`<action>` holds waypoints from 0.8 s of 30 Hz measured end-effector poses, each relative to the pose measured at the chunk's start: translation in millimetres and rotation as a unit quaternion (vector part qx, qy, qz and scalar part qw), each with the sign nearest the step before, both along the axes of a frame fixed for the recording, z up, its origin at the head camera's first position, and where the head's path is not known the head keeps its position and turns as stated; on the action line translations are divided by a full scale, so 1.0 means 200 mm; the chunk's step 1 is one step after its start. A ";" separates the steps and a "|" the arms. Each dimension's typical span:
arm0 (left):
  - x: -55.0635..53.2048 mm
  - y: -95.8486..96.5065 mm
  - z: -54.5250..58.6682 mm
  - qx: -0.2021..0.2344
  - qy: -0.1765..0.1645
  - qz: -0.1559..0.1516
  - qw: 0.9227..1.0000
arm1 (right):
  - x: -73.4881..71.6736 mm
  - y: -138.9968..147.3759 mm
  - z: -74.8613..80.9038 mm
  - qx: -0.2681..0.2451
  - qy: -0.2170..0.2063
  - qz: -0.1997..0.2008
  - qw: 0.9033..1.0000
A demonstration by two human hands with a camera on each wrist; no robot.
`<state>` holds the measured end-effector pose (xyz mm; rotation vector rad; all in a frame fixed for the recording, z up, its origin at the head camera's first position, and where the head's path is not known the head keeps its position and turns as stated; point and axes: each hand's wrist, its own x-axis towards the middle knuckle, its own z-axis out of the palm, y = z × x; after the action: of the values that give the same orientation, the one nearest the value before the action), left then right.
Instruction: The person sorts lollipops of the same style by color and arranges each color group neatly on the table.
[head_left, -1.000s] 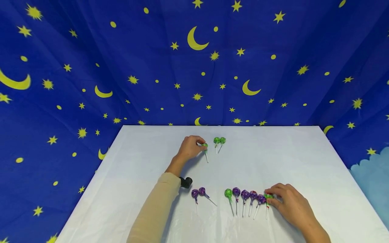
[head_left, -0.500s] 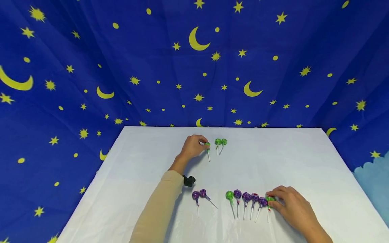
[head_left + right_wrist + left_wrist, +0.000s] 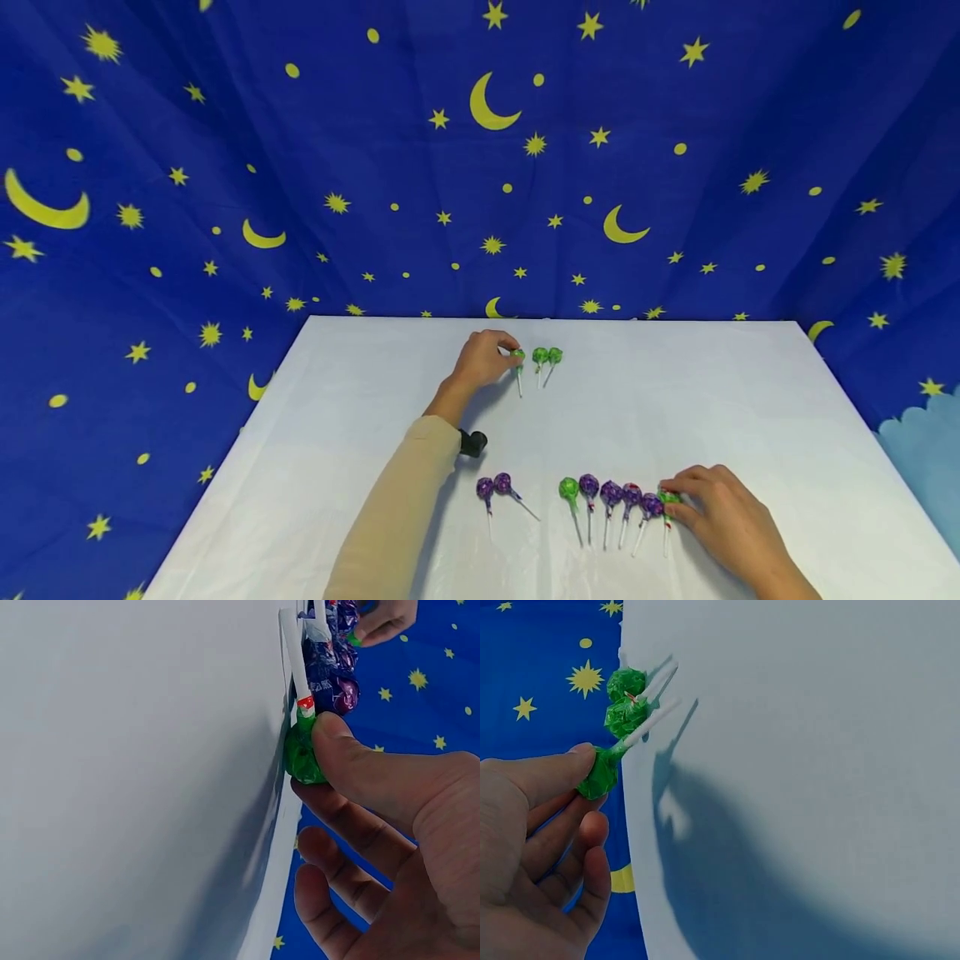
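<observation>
Near the far side of the table, my left hand (image 3: 483, 358) pinches a green-wrapped lollipop (image 3: 600, 776) by its head between thumb and fingers. Two more green lollipops (image 3: 542, 356) lie just to its right, heads side by side. My right hand (image 3: 727, 517) pinches another green lollipop (image 3: 302, 759) by the head, at the right end of a front row. That row holds several purple lollipops (image 3: 611, 493) and a green lollipop (image 3: 569, 488) at its left end. All their sticks point toward the near edge.
Two purple lollipops (image 3: 485, 489) lie apart, left of the front row, one with its stick slanting right. The white table (image 3: 637, 400) is backed by a blue star-and-moon cloth (image 3: 420, 167). A black device (image 3: 472, 443) sits at my left wrist.
My left hand has shifted slightly right with its green lollipop, closer to the two far green ones. The right hand stays on its lollipop at the row's end. The whole head view has drifted slightly.
</observation>
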<state>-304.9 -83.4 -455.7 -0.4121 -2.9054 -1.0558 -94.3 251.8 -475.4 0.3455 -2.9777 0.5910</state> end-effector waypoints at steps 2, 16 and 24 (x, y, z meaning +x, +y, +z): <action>0.00 0.00 0.00 -0.006 0.001 -0.007 1.000 | 0.00 -0.01 0.00 0.007 -0.005 0.001 1.000; -0.07 0.08 -0.05 -0.079 -0.011 0.024 0.997 | -0.01 -0.01 0.01 0.012 -0.015 0.005 1.000; -0.09 0.06 -0.08 -0.052 -0.018 0.035 0.998 | -0.02 -0.02 0.01 0.013 -0.003 0.005 1.000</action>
<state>-323.8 -70.6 -471.9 -0.2954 -2.9910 -0.9144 -97.5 247.2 -472.8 0.3622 -2.9933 0.5567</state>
